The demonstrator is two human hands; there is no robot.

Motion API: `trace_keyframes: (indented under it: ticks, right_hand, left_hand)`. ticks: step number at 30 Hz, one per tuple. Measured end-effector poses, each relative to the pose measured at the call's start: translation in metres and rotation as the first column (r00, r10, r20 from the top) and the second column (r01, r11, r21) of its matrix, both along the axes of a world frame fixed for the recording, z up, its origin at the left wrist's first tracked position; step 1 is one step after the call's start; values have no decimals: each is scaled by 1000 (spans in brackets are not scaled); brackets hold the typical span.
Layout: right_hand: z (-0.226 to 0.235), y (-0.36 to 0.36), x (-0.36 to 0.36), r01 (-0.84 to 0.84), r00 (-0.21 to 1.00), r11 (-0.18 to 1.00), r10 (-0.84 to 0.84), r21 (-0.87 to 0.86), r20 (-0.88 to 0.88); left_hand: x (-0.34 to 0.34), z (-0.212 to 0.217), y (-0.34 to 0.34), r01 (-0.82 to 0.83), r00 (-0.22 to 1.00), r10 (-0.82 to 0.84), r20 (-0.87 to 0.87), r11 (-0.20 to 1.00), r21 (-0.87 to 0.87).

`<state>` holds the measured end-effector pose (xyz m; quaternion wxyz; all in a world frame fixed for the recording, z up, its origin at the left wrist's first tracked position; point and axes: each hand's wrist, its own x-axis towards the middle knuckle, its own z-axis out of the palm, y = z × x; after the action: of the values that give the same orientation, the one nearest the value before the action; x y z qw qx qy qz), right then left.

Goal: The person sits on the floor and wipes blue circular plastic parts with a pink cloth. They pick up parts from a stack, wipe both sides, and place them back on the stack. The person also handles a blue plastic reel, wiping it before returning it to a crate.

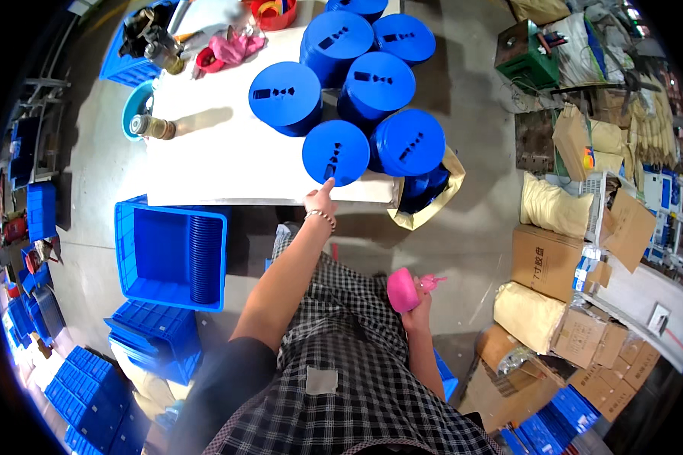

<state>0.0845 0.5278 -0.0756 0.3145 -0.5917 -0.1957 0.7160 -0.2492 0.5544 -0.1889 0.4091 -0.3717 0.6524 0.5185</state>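
Observation:
My left hand [321,202] reaches to the table's near edge, index finger stretched out against the near rim of a stack of blue slotted plastic discs [336,144]; its other fingers look curled and hold nothing that I can see. Low on my right side, away from the table, my right hand [417,315] is closed on a glossy pink rounded object [402,288] with a thin twisted tail; its exact kind is unclear. Several more blue disc stacks [285,95] stand close together behind the touched one.
The white table [197,167] also carries a jar [152,127], a pink cloth [237,47] and a red bowl [273,11]. An open yellowish bag [449,189] sits by its right corner. A blue crate [152,254] with thin discs stands left of my legs; cartons [546,258] line the right.

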Motion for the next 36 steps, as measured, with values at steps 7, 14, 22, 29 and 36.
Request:
trace_keyframes:
  ticks: [7, 14, 22, 29, 36]
  right_hand:
    - [18, 11, -65, -77, 987, 991, 92, -111, 134]
    - [-11, 70, -88, -219, 971, 959, 233, -182, 60]
    - [-28, 100, -79, -306, 946, 935, 320, -179, 56]
    - [-37, 74, -70, -342, 933, 911, 358, -231, 34]
    - [-38, 68, -70, -317, 940, 919, 338, -237, 53]
  left_hand:
    - [-17, -5, 41, -101, 991, 113, 70, 982, -162]
    - [-19, -16, 25, -150, 986, 140, -91, 981, -119]
    - [-11, -1, 27, -341, 940, 336, 64, 935, 102]
    - [2, 2, 51, -390, 898, 372, 237, 920, 33]
    - [0, 5, 54, -355, 928, 366, 72, 925, -132]
